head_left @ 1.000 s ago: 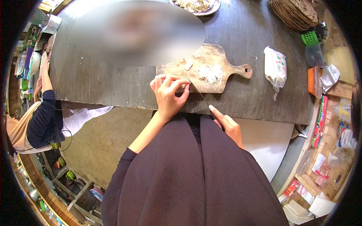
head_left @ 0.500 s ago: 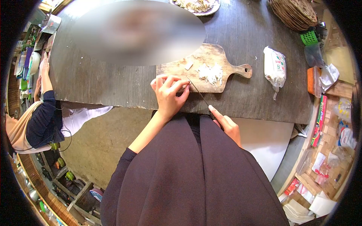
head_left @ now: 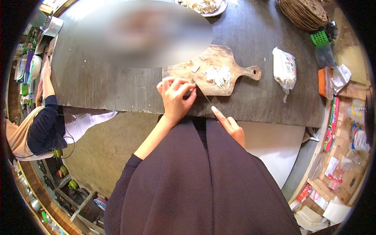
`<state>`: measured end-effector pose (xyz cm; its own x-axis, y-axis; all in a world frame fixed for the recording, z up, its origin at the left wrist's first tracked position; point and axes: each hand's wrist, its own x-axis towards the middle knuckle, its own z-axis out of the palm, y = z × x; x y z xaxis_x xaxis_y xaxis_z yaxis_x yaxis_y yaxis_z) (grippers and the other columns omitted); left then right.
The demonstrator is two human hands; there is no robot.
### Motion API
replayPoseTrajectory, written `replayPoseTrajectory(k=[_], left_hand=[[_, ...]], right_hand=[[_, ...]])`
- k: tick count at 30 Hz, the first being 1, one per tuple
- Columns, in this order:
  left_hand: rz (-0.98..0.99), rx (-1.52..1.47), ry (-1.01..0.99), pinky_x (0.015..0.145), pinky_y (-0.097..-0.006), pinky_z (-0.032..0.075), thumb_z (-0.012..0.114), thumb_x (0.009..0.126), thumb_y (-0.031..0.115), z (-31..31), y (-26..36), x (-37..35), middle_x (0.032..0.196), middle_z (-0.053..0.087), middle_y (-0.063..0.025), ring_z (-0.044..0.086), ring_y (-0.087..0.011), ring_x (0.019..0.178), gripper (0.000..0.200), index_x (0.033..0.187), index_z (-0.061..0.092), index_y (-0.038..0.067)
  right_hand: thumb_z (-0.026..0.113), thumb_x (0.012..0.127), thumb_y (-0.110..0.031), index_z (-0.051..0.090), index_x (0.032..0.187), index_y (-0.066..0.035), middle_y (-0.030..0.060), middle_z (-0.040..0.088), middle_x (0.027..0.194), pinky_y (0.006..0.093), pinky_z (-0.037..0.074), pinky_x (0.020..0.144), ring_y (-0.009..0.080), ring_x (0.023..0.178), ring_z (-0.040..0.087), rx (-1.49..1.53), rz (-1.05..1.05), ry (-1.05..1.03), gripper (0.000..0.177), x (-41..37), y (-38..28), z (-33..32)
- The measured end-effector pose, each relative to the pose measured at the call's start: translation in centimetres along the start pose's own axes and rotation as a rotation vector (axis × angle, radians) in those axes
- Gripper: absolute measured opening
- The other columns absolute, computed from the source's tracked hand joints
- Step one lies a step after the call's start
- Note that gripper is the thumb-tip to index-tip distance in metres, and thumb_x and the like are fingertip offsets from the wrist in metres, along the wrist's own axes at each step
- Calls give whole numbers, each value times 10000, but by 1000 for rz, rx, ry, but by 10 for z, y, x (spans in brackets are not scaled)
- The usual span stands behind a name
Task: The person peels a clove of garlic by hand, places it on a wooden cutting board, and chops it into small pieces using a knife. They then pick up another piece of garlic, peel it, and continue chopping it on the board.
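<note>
A wooden cutting board [head_left: 235, 64] lies near the front edge of the dark table, with a heap of thin white strips [head_left: 219, 76] and a small pale piece [head_left: 195, 67] on it. At its lower left, my left hand [head_left: 177, 98] has its fingers bent and pinched around something too small to name. My right hand [head_left: 230, 127] grips a knife [head_left: 204, 94], its thin blade slanting up and left to my left fingertips. The knife's handle is hidden by the hand.
A white plastic packet [head_left: 284, 69] lies right of the board. Beyond are a plate of food [head_left: 221, 8], a woven stack [head_left: 303, 15] and a green basket [head_left: 319, 37]. At the left, another person [head_left: 45, 125] reaches over the table's end. A blurred patch covers the upper left.
My right hand has shifted slightly left and up with the knife, and the blade sits a little further left. My left hand has barely moved.
</note>
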<state>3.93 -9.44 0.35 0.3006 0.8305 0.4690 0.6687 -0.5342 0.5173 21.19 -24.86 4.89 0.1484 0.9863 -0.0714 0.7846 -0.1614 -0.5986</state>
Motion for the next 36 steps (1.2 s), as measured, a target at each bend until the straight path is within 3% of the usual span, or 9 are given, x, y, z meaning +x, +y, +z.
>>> replayPoseTrajectory(k=[4,19,28,35,36], left_hand=[[-2,-2,5,979,-442,328,825,749,197,1,-1,0,941,689,51,566,-228,1077,136,870,766,214],[-2,-10,9,981,-446,328,820,753,196,0,-2,-1,928,699,58,568,-242,1075,127,864,757,201],[0,-24,12,987,-447,324,819,752,188,0,-3,-2,950,705,63,557,-248,1080,126,858,752,193],[-1,-23,9,992,-441,324,818,750,187,-2,-2,-2,963,709,63,556,-246,1081,125,856,751,196],[0,-24,8,992,-441,324,818,750,187,-2,-2,-2,963,709,63,556,-246,1081,125,856,751,196]], right_hand=[[693,946,-130,570,1488,-372,69,444,750,431,526,580,273,593,625,0,-96,54,607,-4,11,12],[659,967,-180,571,1486,-378,75,442,771,434,536,586,299,616,650,22,1,13,562,1,-5,1],[665,954,-146,572,1486,-369,73,435,755,439,536,580,298,608,650,-26,-106,52,583,-8,12,18],[672,968,-188,562,1485,-399,74,468,772,442,529,570,294,597,648,-18,-44,53,569,1,-4,4],[673,961,-152,593,1461,-341,94,503,784,428,515,584,300,610,631,-13,-32,34,540,4,-7,2]])
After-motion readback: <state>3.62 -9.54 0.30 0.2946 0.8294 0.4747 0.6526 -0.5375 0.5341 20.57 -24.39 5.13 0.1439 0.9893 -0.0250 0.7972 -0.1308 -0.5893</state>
